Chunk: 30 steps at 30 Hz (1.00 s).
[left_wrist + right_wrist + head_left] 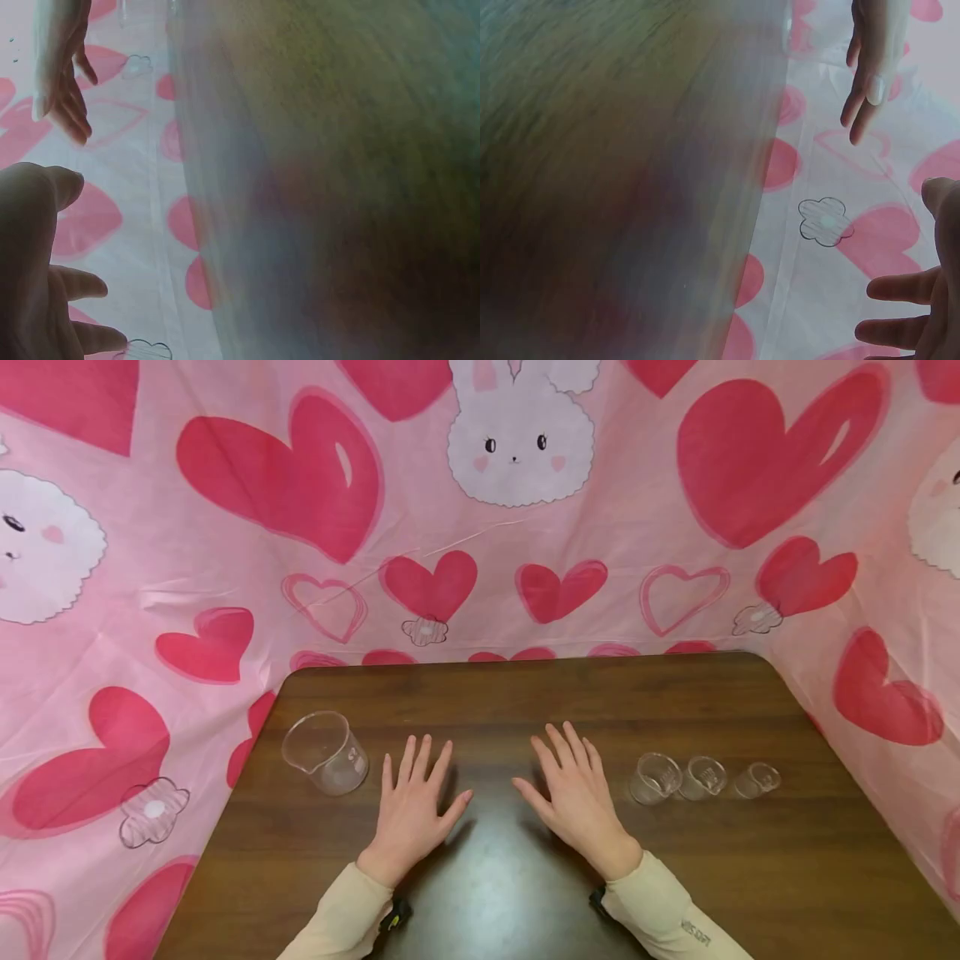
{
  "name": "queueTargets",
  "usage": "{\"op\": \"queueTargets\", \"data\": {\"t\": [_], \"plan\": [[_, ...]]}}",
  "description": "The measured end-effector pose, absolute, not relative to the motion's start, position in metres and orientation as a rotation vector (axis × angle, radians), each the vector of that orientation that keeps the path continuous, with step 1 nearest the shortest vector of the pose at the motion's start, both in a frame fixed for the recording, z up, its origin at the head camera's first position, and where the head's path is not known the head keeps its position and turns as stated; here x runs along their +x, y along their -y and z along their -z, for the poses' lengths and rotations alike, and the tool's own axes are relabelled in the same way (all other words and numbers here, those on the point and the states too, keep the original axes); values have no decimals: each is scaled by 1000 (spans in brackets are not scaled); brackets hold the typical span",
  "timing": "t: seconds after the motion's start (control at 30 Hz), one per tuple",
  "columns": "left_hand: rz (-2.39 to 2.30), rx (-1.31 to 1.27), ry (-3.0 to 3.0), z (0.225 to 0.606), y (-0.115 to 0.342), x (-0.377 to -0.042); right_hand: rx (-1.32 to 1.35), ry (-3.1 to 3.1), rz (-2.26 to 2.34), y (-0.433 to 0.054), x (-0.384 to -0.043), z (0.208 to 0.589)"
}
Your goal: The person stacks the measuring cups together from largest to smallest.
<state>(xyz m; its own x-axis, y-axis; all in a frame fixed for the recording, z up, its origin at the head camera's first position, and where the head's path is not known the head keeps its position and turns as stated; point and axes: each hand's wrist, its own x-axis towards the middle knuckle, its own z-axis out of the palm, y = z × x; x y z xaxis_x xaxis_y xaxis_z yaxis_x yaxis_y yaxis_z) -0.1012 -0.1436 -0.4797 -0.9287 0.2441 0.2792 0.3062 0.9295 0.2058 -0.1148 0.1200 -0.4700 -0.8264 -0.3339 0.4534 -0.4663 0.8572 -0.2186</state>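
Both hands are held over the dark wooden table, palms down with fingers spread and straight. My left hand holds nothing; just left of it stands a large clear glass beaker with a spout. Nothing is in my right hand either. To its right three smaller clear glass beakers stand in a row: the biggest beaker nearest the hand, a middle beaker close beside it, and the smallest beaker a little apart. Each wrist view shows fingers of both hands, apart from one another.
A pink cloth printed with hearts and rabbits hangs behind the table and along both sides. The table's far edge runs along the foot of it. Dark straps show under the cream sleeves.
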Motion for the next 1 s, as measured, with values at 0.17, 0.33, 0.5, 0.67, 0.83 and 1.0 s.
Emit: {"op": "queueTargets", "data": {"t": [0.17,0.33,0.5,0.67,0.83,1.0], "plan": [[362,-412,2828,480,145,-100,605,2637,-446,-115,-114,470],[378,-395,2832,480,147,-99,632,2627,-452,-109,-115,470],[380,-384,2818,479,150,-100,659,2616,-446,-102,-117,469],[400,-369,2790,478,153,-100,679,2619,-442,-94,-119,468],[391,-346,2770,477,155,-101,681,2643,-461,-87,-120,467],[390,-329,2780,476,157,-99,693,2654,-481,-80,-121,466]]}}
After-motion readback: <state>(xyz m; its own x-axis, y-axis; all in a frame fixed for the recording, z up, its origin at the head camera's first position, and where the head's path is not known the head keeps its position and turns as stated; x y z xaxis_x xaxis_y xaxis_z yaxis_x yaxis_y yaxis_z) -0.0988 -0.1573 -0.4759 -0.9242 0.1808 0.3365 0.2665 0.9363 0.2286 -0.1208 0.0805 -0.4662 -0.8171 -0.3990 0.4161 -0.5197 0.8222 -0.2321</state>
